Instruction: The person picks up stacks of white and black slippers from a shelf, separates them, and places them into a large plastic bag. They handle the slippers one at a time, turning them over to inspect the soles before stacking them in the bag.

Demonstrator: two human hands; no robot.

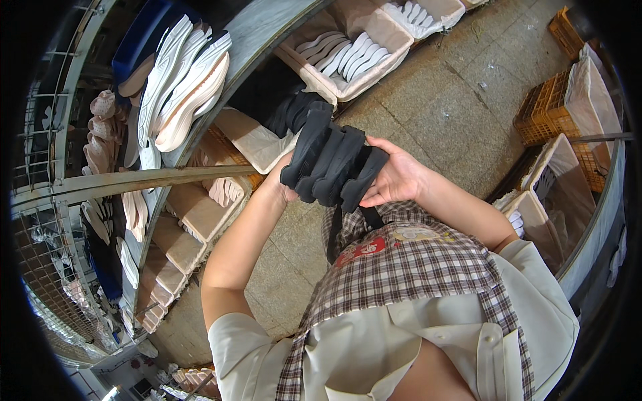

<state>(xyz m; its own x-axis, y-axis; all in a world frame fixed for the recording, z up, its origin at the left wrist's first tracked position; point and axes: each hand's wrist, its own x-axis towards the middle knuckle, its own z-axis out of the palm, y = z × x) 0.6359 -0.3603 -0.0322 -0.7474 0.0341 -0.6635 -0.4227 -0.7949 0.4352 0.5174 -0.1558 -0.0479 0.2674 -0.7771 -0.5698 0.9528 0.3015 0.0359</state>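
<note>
Between my two hands is a stack of several black shoe soles [329, 164], standing on edge side by side in front of my chest. My left hand [284, 180] grips the stack's left end, its fingers mostly hidden behind the soles. At the right end, my right hand [396, 175] presses in, thumb along the top and fingers beneath. More black soles [292, 112] lie just beyond the stack, by a lined bin [264, 150].
White soles [184, 87] are piled on a metal bench [257, 40] at left. Cloth-lined bins [378, 83] of soles line its lower side. At right stand orange crates [542, 110] and more lined bins [558, 167]. A metal bar [134, 180] juts in from the left.
</note>
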